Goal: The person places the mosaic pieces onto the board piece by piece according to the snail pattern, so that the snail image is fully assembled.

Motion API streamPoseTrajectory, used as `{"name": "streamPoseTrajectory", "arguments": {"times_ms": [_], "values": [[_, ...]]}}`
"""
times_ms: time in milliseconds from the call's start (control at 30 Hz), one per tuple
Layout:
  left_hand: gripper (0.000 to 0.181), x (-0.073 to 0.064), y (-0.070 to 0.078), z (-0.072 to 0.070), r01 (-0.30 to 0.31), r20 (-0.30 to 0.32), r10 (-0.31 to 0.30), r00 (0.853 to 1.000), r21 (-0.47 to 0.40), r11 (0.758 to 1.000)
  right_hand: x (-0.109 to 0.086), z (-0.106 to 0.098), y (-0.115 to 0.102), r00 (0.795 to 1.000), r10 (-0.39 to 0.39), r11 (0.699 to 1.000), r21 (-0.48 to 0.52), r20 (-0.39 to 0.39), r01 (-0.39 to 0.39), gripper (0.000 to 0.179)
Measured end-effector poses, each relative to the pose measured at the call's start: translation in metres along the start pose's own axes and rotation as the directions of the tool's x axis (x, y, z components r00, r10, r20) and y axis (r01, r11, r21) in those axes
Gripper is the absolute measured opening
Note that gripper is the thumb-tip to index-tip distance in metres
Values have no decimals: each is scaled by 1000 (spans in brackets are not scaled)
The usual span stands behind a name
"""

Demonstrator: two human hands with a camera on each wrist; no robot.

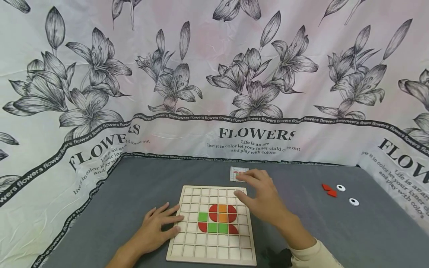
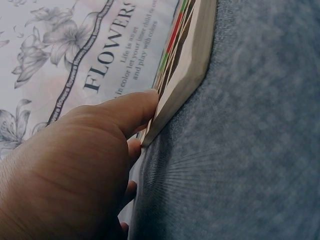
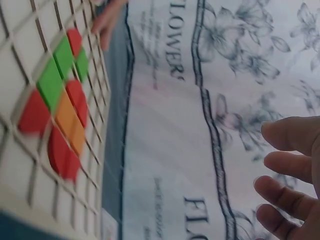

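A square wooden grid board (image 1: 191,251) lies on the table with coloured tiles set in its middle. Green square tiles (image 1: 212,227) and red rounded tiles (image 1: 202,226) surround two orange tiles (image 1: 222,217). My left hand (image 1: 152,230) touches the board's left edge, its fingers spread; in the left wrist view the thumb (image 2: 142,105) presses against the board's side. Over the upper right corner of the board hovers my right hand (image 1: 266,199), fingers apart and nothing held. Just past its fingertips lies a small pattern card (image 1: 234,175), partly covered by them.
At the right of the grey table (image 1: 134,186) lie red pieces (image 1: 332,193) and two white discs with dark centres, one nearer disc (image 1: 353,202) and one farther disc (image 1: 340,188). A flower-printed curtain (image 1: 201,137) borders the table's back and sides.
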State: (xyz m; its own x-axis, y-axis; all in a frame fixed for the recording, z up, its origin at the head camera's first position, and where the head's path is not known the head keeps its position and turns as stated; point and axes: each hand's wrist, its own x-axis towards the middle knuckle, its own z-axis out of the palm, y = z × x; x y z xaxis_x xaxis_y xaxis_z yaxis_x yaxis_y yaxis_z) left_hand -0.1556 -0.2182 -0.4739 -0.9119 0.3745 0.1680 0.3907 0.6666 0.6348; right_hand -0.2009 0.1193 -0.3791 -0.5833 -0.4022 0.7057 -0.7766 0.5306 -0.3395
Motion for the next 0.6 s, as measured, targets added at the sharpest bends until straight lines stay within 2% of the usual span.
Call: {"name": "streamPoseTrajectory", "arguments": {"times_ms": [67,167,600], "values": [[39,0,0,0,2,0,-2,1000,0,1000,0,-11,6,999,-28,999,-19,-27,27,41],[40,0,0,0,6,3,-6,1000,1,1000,-1,-28,14,998,-29,999,-40,-51,27,40],[41,0,-1,1,14,1,-14,1000,13,1000,-21,-85,55,990,87,989,-111,-112,-100,46]]}}
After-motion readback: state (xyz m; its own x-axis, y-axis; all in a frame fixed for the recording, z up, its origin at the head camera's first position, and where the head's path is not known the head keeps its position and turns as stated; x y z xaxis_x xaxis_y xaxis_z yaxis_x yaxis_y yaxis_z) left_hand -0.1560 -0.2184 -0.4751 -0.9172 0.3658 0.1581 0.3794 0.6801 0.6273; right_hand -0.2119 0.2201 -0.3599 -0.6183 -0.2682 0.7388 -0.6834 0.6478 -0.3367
